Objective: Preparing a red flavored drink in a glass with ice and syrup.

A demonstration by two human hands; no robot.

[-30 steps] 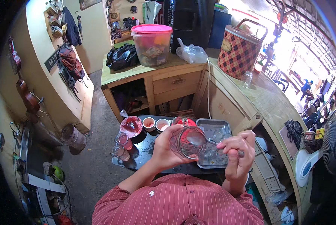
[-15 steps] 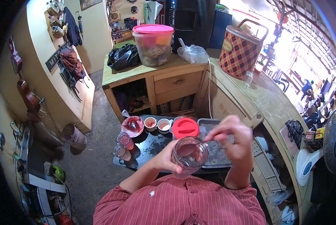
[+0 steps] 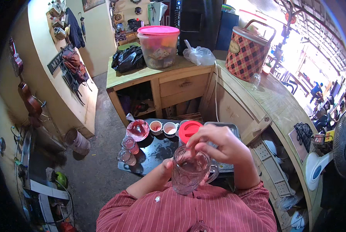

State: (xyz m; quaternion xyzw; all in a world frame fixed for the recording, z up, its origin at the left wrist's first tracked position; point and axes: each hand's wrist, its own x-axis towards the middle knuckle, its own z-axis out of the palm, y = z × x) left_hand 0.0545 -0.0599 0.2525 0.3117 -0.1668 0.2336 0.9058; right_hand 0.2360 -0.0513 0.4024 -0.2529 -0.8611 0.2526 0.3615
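Your left hand [image 3: 166, 166] wraps the glass mug [image 3: 186, 181], up before your shirt [image 3: 153, 216], and your right hand [image 3: 222, 144] curls over its rim, nearly closed, any hold hidden! Past them, white cups [image 3: 170, 135] stand on the tabletop [image 3: 151, 155].

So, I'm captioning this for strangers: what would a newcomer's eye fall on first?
Probably the clear, patterned glass mug at lower centre, in the person's left hand, with the right hand at its mouth. Beyond it shows a round, bright-red plastic lid. On the wooden counter behind, a translucent plastic tub with a pink lid and, farther right, a red-and-black checked cooler also stand out.
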